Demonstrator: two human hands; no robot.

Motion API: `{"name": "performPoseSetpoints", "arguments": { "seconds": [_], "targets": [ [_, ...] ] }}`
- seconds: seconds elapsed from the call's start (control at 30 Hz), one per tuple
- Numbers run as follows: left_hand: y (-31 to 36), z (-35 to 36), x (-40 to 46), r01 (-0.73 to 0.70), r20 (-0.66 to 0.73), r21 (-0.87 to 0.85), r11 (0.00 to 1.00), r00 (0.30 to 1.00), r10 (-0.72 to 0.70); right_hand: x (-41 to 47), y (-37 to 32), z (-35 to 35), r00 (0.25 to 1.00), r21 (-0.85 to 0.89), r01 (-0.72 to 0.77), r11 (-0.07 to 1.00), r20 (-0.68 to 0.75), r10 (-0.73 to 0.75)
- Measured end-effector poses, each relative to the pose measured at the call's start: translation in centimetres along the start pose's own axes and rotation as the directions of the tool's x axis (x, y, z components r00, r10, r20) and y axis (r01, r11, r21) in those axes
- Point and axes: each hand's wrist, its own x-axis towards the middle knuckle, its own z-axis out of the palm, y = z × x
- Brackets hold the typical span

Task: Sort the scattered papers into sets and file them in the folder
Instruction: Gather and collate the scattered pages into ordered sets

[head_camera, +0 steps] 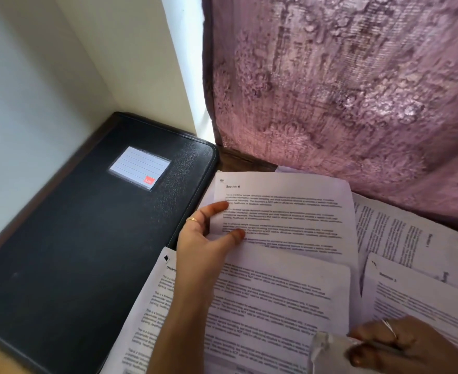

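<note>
Beside the closed black folder [82, 238], the left hand [206, 238] pinches the left edge of the "Section 6" sheet [284, 211] between thumb and fingers, presumably to lift it clear for sorting. Other printed papers [276, 298] lie overlapped across the worktop below and to the right. The right hand [392, 344], at the lower right, curls its grip round a thin pen-like item [384, 346] and a folded paper corner [322, 346].
</note>
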Motion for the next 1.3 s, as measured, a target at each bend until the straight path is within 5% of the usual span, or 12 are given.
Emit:
{"name": "performPoseSetpoints", "arguments": {
  "seconds": [0.23, 0.37, 0.6, 0.77, 0.87, 1.03, 1.13, 1.3],
  "targets": [
    [-0.3, -0.1, -0.1, -0.036, -0.001, 0.019, 0.999, 0.999, 0.036, 0.5, -0.5, 0.6, 0.999, -0.028, 0.045, 0.999, -0.026, -0.046],
    [-0.2, -0.1, -0.4, -0.091, 0.002, 0.022, 0.996, 0.996, 0.091, -0.3, -0.5, 0.1, 0.962, -0.255, 0.156, 0.954, -0.180, -0.206],
    [1.9, 0.5, -3.9, -0.307, 0.034, 0.237, 0.922, 0.951, 0.307, -2.0, -2.1, 0.7, 0.931, -0.338, 0.232, 0.912, -0.195, -0.309],
    [3.3, 1.7, -8.9, -0.571, 0.064, 0.533, 0.624, 0.763, 0.644, -5.5, -6.2, 1.1, 0.832, -0.497, 0.344, 0.797, -0.231, -0.504],
    [3.0, 2.2, -12.0, -0.656, 0.156, 0.563, 0.502, 0.681, 0.715, -7.8, -8.4, 0.9, 0.771, -0.557, 0.389, 0.734, -0.239, -0.590],
    [1.4, 1.7, -15.7, -0.728, 0.180, 0.486, 0.483, 0.625, 0.760, -9.9, -11.1, 1.8, 0.636, -0.786, 0.351, 0.509, -0.199, -0.746],
    [0.7, 1.3, -17.0, -0.725, 0.156, 0.415, 0.550, 0.652, 0.742, -10.2, -11.5, 2.2, 0.561, -0.850, 0.342, 0.401, -0.158, -0.812],
    [1.6, 0.8, -19.7, -0.705, 0.168, 0.220, 0.674, 0.708, 0.686, -11.1, -11.8, 2.6, 0.551, -0.906, 0.298, 0.301, -0.094, -0.829]
  ]
}}
